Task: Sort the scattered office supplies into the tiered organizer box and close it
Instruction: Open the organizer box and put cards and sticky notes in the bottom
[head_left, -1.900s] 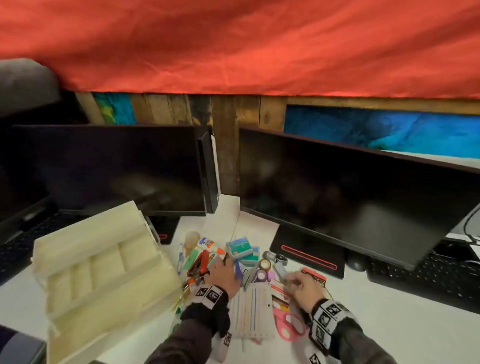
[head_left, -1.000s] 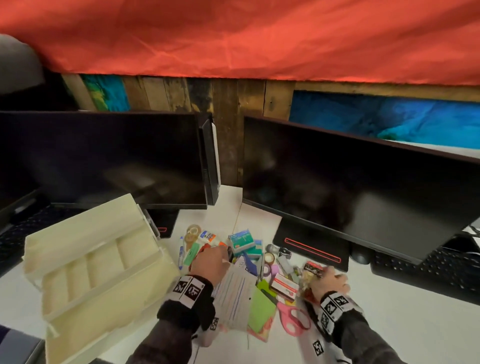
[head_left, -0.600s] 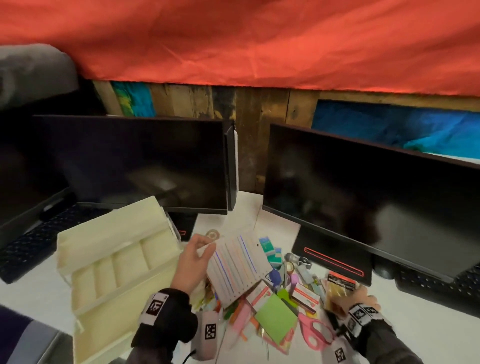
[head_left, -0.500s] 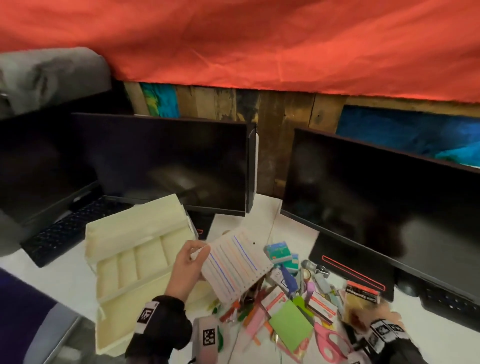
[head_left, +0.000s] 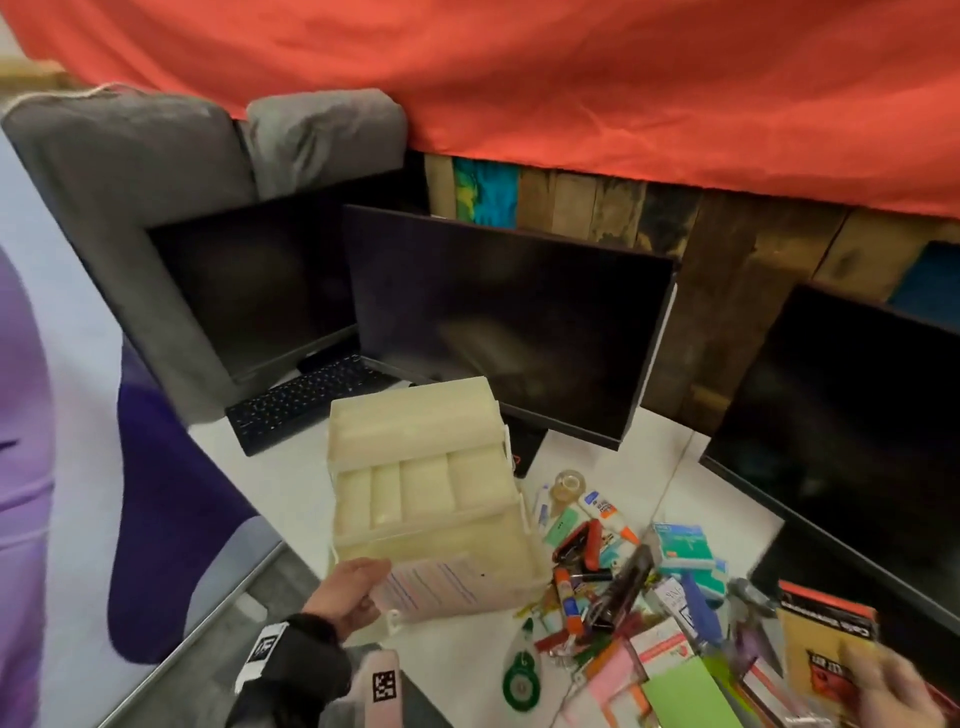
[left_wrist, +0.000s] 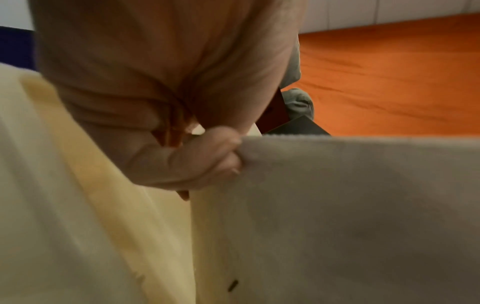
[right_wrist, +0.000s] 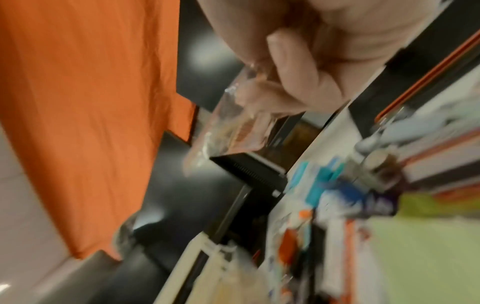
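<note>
Lower centre of the head view: the left hand (head_left: 349, 587) pinches one white lined card (head_left: 436, 584), thumb and fingers clamped on its edge, over the bottom tier of the single cream plastic tiered organizer box (head_left: 426, 467), open, four upper compartments. Right of it, a scattered heap includes two glue sticks (head_left: 566, 597). Lower right corner: the right hand (head_left: 898, 691), fingers clamped, holds one clear-wrapped yellow packet (head_left: 826, 644).

Three dark monitors (head_left: 498, 332), one organizer box (head_left: 431, 499) (open), two hands (head_left: 348, 592)
</note>
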